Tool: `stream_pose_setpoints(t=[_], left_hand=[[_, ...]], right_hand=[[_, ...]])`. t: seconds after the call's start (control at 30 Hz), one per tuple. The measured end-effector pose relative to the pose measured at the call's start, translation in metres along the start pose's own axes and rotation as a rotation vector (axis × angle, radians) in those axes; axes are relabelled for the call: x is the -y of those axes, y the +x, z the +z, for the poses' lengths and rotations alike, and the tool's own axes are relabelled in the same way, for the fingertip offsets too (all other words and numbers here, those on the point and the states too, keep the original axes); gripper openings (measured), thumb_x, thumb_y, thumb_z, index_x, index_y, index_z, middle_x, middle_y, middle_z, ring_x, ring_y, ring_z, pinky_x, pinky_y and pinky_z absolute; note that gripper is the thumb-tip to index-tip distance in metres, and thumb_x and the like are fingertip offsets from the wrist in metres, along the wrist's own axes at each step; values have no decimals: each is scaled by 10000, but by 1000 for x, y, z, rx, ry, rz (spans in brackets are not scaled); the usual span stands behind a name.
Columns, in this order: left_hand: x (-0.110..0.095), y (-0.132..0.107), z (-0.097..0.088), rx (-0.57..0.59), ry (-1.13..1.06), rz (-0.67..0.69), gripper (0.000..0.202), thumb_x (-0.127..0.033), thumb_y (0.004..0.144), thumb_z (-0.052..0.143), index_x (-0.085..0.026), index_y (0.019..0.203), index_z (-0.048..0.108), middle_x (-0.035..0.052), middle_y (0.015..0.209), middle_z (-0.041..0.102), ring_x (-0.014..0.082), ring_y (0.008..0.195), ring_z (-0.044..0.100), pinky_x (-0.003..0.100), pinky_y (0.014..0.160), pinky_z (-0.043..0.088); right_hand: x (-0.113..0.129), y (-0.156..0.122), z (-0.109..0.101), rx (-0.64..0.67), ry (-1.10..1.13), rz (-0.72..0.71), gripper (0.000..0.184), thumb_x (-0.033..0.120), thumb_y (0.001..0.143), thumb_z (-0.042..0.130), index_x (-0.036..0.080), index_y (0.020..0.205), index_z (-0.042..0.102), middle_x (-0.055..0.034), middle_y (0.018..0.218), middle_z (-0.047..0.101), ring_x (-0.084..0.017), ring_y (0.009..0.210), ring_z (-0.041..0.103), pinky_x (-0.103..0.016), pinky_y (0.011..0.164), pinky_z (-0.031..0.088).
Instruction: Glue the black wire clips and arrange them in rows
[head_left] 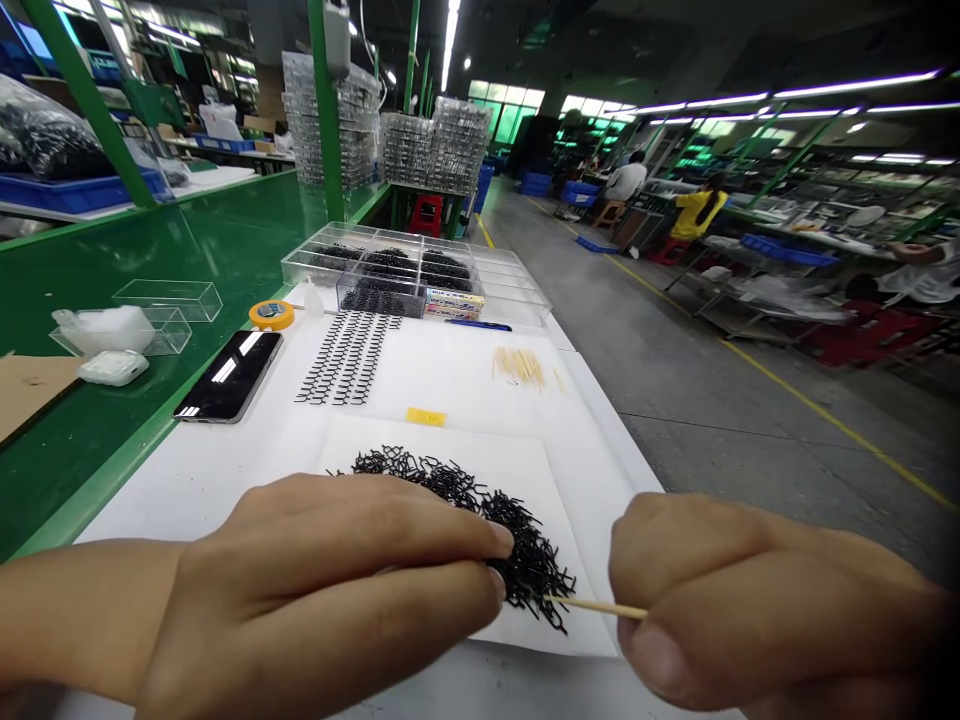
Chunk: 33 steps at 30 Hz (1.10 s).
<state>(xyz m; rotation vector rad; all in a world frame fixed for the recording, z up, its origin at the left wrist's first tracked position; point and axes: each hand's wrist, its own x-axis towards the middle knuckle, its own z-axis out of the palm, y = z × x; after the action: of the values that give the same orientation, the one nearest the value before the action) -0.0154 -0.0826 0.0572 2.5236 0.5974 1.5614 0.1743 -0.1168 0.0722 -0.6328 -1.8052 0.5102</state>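
Note:
A loose pile of small black wire pieces (465,495) lies on a white sheet (450,455) in front of me. My left hand (322,590) rests its fingertips at the pile's lower edge, and I cannot tell whether they pinch any pieces. My right hand (750,600) grips a thin wooden stick (596,606), whose tip reaches the right side of the pile. Beyond the sheet, several rows of linked black wire pieces (349,357) lie in neat strips, and a small heap of wooden sticks (519,367) lies to their right.
A clear compartment box (382,270) holds black parts at the bench's far end. A smartphone (229,375) and yellow tape measure (271,315) lie at left on the green workbench (150,260). A grey aisle (697,340) runs along the right, with co-workers beyond it.

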Motion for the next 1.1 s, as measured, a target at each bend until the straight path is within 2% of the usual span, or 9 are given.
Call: stream_pose_setpoints(t=[0.1,0.17,0.27,0.5,0.83,1.0,1.1], left_hand=[[-1,1,0,-51,6,-41,308,-190,876,465,-130,661,677,7,744,707,53,702,649,47,734,495],[0,1,-2,-4,-23,-9,269,-195,871,479,-120,708,679,13,783,708,57,726,649,51,745,496],[2,1,-3,14,-33,-1,259,-201,872,479,-107,739,681,22,801,707,58,749,648,54,750,496],[2,0,1,-29,-6,-70,313,-209,888,447,-120,708,687,21,774,711,64,725,655,68,717,516],[12,1,-6,114,-69,72,226,-225,872,494,-86,819,665,44,903,689,88,808,644,74,817,498],[11,-2,-12,139,-57,62,127,-195,816,579,-124,895,648,-4,973,672,60,805,643,50,855,469],[13,-4,-16,217,-102,90,199,-133,761,638,-117,959,629,10,1033,651,86,855,635,77,856,484]], right_hand=[[-8,-5,-5,60,9,85,236,394,895,523,239,801,675,-2,623,616,-124,447,543,-197,418,484],[-11,-9,-9,60,-18,157,324,408,934,435,229,808,673,2,581,604,-124,430,537,-202,411,482],[-12,-12,-12,59,-26,191,395,421,957,358,229,818,674,5,552,594,-125,426,536,-211,417,483],[-12,-9,-6,59,-36,176,392,418,952,373,219,789,669,-9,554,589,-135,432,539,-221,417,483],[-11,-10,-8,-4,-26,168,383,441,931,422,213,758,676,-5,541,588,-122,420,522,-211,411,476],[-8,-3,-4,71,91,418,319,499,850,542,224,919,689,-59,672,647,-215,616,622,-277,516,531],[-7,2,1,109,157,523,338,510,829,569,235,997,671,-72,758,665,-244,728,637,-306,589,554]])
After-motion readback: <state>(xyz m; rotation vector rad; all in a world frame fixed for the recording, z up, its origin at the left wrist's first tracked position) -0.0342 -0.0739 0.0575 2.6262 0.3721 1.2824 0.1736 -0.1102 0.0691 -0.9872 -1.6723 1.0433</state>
